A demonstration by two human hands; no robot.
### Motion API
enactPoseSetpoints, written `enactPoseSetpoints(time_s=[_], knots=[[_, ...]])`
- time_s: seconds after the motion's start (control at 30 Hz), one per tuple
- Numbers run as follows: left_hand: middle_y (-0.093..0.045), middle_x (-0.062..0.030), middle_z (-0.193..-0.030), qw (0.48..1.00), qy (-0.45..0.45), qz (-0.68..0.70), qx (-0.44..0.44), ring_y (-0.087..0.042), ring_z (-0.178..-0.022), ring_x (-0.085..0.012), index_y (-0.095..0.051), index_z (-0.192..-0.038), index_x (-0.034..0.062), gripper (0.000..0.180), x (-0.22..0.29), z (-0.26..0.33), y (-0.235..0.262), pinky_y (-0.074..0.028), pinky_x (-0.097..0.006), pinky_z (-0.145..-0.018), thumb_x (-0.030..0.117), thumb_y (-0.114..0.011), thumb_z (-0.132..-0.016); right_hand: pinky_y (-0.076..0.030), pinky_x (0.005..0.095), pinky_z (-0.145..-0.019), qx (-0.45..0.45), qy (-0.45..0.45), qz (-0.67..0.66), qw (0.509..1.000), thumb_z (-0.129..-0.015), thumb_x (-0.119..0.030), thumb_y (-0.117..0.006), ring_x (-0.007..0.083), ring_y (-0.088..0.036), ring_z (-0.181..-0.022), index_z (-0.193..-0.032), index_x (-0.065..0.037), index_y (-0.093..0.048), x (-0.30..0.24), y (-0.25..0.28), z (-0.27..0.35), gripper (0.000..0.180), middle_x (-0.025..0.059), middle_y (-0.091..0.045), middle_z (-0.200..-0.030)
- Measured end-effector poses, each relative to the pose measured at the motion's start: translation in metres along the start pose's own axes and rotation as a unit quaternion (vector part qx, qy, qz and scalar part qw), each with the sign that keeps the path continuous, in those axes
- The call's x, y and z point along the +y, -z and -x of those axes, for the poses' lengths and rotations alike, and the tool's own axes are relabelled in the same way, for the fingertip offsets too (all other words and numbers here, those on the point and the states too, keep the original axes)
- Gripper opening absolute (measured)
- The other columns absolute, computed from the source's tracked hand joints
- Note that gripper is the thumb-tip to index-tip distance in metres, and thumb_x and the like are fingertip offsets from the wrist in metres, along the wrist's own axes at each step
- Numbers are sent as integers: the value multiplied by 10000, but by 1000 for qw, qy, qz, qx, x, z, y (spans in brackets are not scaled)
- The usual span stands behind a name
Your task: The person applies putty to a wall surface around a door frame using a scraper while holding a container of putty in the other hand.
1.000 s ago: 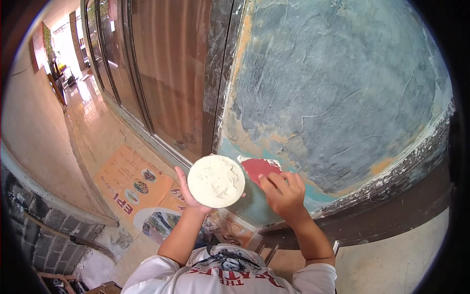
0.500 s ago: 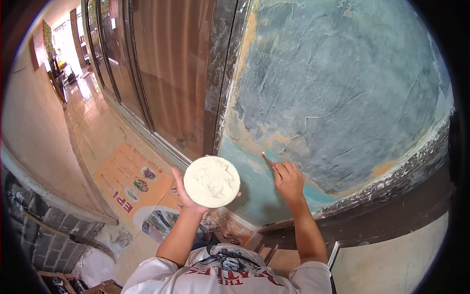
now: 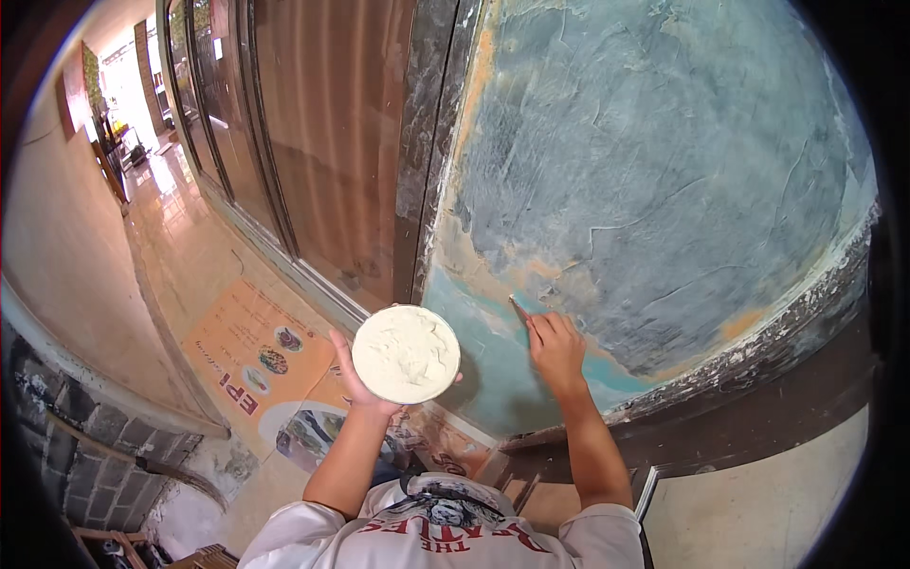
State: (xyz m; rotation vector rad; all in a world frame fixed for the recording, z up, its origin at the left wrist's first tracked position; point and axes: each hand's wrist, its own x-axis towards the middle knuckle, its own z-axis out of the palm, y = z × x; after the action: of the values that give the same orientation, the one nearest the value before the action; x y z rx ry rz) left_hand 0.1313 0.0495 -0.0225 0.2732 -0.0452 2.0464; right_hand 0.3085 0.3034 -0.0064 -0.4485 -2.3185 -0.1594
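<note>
Against blue wall [image 3: 664, 171], left hand [image 3: 365, 384] holds putty-filled bowl [image 3: 406, 354].

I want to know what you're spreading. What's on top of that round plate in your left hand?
A heap of thick white paste covers the round plate almost to its edge. The left hand holds it from below, so the plate's underside and most of the fingers are hidden.

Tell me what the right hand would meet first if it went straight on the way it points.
The plastered wall: the right hand already presses a thin scraper blade against it, pointing up-left, so probably more wall.
</note>
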Motion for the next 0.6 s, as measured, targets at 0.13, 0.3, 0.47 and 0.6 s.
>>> enactPoseSetpoints(time_s=[0.13, 0.3, 0.47, 0.6], knots=[[-472, -201, -1582, 1000, -11, -19, -13, -492, -1370, -533, -467, -1553, 117, 1085, -1, 1, 4, -318, -915, -975, 942, -352, -858, -544, 400, -654, 14, 7, 12, 1000, -870, -122, -753, 247, -640, -796, -931, -128, -695, -1, 3, 1, 84, -3, -649, -889], [-454, -189, -1597, 999, -19, -14, 39, -478, -1382, -531, -464, -1558, 141, 1089, -1, 4, 5, -301, -916, -991, 955, -340, -845, -544, 388, -651, 41, 19, 6, 999, -851, -110, -756, 236, -641, -789, -954, -129, -708, -5, 3, 1, 115, -5, -659, -898], [-468, -195, -1587, 999, -21, -35, 8, -491, -1372, -524, -485, -1544, 110, 1071, 0, 5, 9, -311, -921, -970, 932, -340, -873, -544, 388, -653, 21, 9, 8, 1000, -861, -113, -753, 236, -649, -797, -956, -123, -708, -7, -1, 7, 105, 0, -661, -898], [-463, -191, -1587, 998, -27, -34, 50, -483, -1370, -532, -477, -1547, 132, 1103, 2, 6, 16, -312, -906, -997, 964, -331, -838, -545, 390, -657, 11, 0, 10, 1000, -869, -113, -752, 239, -654, -802, -967, -118, -716, -6, -5, 6, 105, 5, -663, -903]])
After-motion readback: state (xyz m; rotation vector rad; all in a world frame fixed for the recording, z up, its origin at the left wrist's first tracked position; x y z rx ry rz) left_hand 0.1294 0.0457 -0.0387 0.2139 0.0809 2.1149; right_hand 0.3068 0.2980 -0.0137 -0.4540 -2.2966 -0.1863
